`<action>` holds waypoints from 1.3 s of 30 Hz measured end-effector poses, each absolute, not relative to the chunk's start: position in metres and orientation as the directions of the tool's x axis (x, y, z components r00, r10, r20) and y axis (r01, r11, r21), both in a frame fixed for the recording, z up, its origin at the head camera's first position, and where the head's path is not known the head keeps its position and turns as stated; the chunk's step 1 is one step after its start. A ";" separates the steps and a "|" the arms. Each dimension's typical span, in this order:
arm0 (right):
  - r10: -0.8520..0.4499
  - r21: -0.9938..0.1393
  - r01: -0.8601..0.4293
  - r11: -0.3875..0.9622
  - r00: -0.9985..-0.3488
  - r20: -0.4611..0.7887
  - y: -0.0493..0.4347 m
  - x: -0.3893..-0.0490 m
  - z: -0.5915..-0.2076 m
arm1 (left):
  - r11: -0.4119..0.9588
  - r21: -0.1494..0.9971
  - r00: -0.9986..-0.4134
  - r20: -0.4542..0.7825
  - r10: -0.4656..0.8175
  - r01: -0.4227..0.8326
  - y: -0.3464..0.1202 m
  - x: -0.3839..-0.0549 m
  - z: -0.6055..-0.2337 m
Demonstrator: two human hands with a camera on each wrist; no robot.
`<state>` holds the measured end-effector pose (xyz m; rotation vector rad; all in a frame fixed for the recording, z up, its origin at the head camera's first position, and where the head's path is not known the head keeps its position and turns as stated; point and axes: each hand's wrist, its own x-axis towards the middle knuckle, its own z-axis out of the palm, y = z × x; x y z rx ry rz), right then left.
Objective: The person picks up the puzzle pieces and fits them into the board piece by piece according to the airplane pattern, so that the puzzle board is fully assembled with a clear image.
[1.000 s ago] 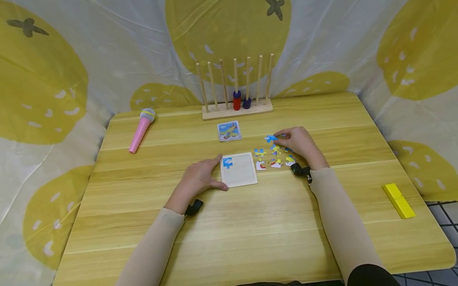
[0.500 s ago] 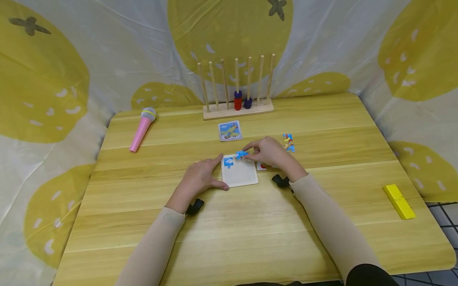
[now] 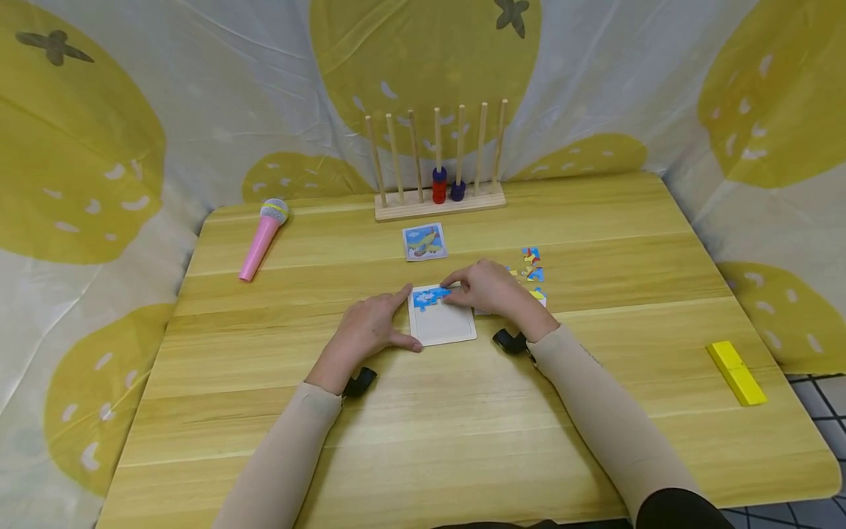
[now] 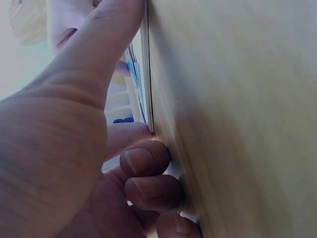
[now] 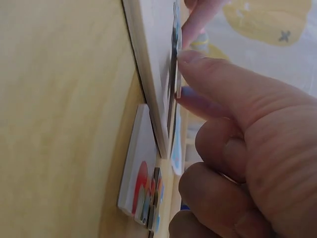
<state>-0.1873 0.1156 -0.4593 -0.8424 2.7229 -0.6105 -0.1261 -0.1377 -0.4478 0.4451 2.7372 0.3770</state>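
A pale square puzzle tray (image 3: 441, 328) lies mid-table, with blue puzzle pieces (image 3: 423, 297) along its far left edge. My left hand (image 3: 371, 327) rests at the tray's left side, thumb and index finger spread to its two corners. In the left wrist view the other fingers curl beside the tray on the tabletop. Over the tray's far edge, my right hand (image 3: 489, 288) pinches a blue puzzle piece (image 5: 179, 74) between thumb and index finger, beside the laid pieces. Loose puzzle pieces (image 3: 534, 274) lie right of the tray, partly hidden by my right hand.
A picture card (image 3: 425, 242) of a yellow plane lies beyond the tray. Behind it stands a wooden peg rack (image 3: 440, 209) with red and dark rings. A pink toy microphone (image 3: 261, 242) lies at left, a yellow block (image 3: 736, 372) at the right edge.
My right hand has carried a blue puzzle piece from the loose pieces leftward, then lowered it onto the tray beside the first blue piece. My left hand has stayed at the tray's left side.
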 end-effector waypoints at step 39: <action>-0.450 -0.743 -0.201 0.638 -0.881 -0.148 0.155 -0.194 -0.451 | 0.916 0.313 -0.893 -0.289 0.345 0.253 -0.138 -0.126 -0.448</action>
